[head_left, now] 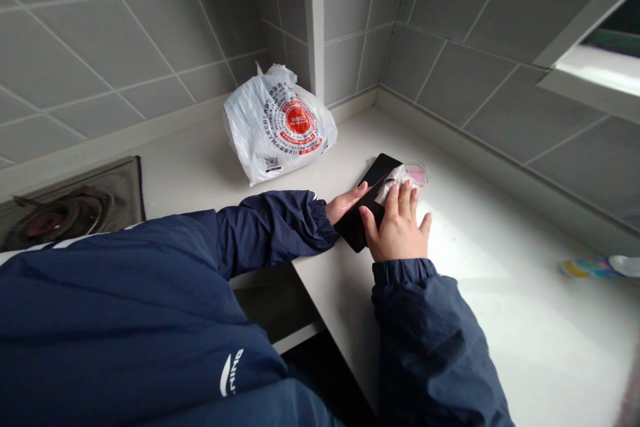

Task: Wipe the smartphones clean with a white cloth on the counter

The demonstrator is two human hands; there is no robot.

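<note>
My left hand point(346, 205) grips the near left side of a flat, black, slab-like object point(354, 228), tilted above the counter; its exact kind is not clear. Pressed to its upper face is a crumpled white tissue point(395, 179), under the fingers of my right hand point(399, 232). My right thumb rests along the black surface. Behind it, a second black flat piece point(383, 165) shows; whether the two are joined I cannot tell. A small pink and clear packet point(416, 175) lies just beyond my right fingertips.
A white plastic bag point(280, 123) with red and black print stands against the tiled wall. At the left is a gas burner point(70, 210). A colourful packet point(595, 267) lies on the white counter point(480, 320) at the right. Below the counter edge, an open cabinet point(275, 303) shows.
</note>
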